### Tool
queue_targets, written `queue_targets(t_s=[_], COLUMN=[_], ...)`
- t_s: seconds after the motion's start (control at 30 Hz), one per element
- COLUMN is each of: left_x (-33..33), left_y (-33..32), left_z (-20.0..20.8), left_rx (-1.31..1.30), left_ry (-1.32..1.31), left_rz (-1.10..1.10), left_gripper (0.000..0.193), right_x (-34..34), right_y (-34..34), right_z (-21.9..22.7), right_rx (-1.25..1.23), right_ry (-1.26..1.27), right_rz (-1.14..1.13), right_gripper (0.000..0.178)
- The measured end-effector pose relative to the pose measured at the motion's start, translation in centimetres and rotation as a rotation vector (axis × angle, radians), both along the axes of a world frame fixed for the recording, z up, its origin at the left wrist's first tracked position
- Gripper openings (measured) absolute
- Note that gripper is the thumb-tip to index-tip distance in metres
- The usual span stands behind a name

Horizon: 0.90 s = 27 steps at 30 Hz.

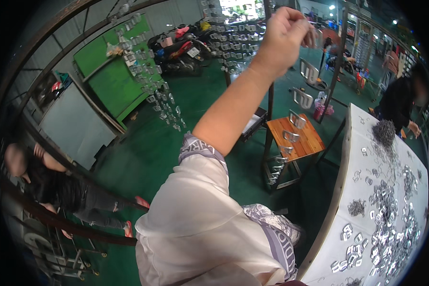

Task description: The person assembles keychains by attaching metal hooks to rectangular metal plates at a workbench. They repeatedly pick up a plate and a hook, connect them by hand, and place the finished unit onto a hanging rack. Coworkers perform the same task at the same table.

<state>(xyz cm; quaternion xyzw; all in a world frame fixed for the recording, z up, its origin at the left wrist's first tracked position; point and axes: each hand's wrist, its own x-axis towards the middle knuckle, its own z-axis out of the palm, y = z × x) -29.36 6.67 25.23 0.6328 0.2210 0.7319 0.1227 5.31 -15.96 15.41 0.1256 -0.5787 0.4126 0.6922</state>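
Observation:
My left hand (286,40) is raised high at the end of my outstretched bare arm, fingers closed in a pinch. At its fingertips is the top of a hanging strand of silvery, frame-shaped metal buckles (302,98). The strand runs down in a line, past a small wooden-topped stool (302,138); what links the pieces is too fine to see. My right hand is out of the picture. To the right, a white table (338,224) bears many loose metal buckles (386,209) and a tangled heap of thin wire hooks (384,132).
Other strands of metal pieces (159,95) hang from dark metal rails. A person in dark clothes (57,186) is at the left, another (400,100) beyond the table. Motorcycles (186,50) stand behind, near a green panel (112,66). A dark post (270,105) rises beside the stool.

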Motion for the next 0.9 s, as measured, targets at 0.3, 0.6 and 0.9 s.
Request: queue_targets(t_s=[0.3, 0.6, 0.9], left_x=[-13.8, -25.2, -31.8], left_y=[-4.9, -10.1, -15.2], left_z=[5.4, 10.5, 15.5], left_rx=[-0.093, -0.010, -0.012], left_ry=[-0.052, -0.108, -0.127], left_rz=[0.436, 0.758, 1.037], left_gripper=[0.008, 0.010, 0.012], right_x=[3.1, 7.3, 9.1], right_y=[5.4, 7.8, 6.2], right_z=[-5.8, -18.8, -21.1], right_rx=[-0.331, -1.028, -1.101], right_ry=[-0.149, -0.498, -0.632], right_rz=[-0.218, -0.648, -0.831], right_gripper=[0.007, 0.013, 0.020])
